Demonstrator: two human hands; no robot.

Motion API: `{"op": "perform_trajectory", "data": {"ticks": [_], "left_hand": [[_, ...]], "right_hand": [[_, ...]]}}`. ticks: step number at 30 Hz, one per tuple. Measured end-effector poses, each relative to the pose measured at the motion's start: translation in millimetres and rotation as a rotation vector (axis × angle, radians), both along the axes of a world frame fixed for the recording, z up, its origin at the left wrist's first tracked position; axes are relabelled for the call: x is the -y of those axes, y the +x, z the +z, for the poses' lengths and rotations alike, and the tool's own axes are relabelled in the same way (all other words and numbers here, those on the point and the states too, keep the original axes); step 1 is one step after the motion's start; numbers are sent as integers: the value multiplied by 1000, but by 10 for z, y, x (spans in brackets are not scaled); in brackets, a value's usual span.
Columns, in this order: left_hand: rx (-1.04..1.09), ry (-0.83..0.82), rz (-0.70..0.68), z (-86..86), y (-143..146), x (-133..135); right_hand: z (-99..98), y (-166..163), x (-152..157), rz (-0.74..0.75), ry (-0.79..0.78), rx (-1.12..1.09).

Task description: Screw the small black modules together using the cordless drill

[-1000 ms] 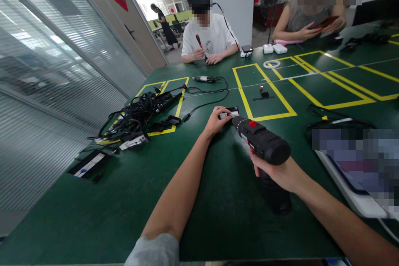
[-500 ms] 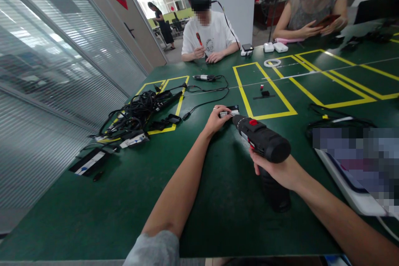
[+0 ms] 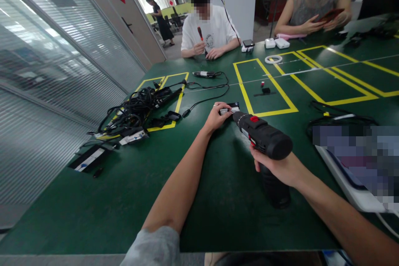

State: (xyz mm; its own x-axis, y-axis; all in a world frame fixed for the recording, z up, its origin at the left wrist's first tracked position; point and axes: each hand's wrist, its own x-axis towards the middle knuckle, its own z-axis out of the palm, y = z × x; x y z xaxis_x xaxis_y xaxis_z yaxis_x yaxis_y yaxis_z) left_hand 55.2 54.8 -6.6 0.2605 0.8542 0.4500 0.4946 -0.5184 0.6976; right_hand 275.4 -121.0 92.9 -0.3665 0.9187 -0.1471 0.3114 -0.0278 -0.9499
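My right hand [image 3: 277, 168] is wrapped round the grip of a black cordless drill [image 3: 263, 135] with red switches. Its chuck points forward and left, toward a small black-and-white block [image 3: 225, 110] on the green table [image 3: 230, 199]. My left hand [image 3: 217, 117] has its fingers closed on that block, close to the chuck. The fingers cover part of the block, so its exact kind is unclear. The tip of the bit meets the block's near right side, though I cannot tell whether it touches.
A tangle of black cables [image 3: 140, 104] lies left, near a black-and-white strip [image 3: 90, 158]. A pen-like corded tool [image 3: 204, 74] rests ahead. Small black parts [image 3: 266, 90] lie inside yellow tape. A laptop [image 3: 349, 183] stands right. Across the table, a person holds a screwdriver [image 3: 200, 33].
The view has shifted slightly. Both hands, the drill and the block keep almost the same places relative to each other.
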Motion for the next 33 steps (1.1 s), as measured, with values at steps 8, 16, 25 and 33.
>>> {"op": "perform_trajectory", "data": {"ticks": [8,16,25,33], "left_hand": [[1,16,-6,-2,-4,-5],[-6,0,0,3,-5,-14],[-61,-28,16,33,-6,-31],[-63,-44,9,41,-14,-24]], "right_hand": [[-22,7,-1,7,-55,-50],[15,-4,4,-22,-66,-65],[-35,22,-46,-20,-51,39],[-56,1,-34,-31,-47,-20]]}}
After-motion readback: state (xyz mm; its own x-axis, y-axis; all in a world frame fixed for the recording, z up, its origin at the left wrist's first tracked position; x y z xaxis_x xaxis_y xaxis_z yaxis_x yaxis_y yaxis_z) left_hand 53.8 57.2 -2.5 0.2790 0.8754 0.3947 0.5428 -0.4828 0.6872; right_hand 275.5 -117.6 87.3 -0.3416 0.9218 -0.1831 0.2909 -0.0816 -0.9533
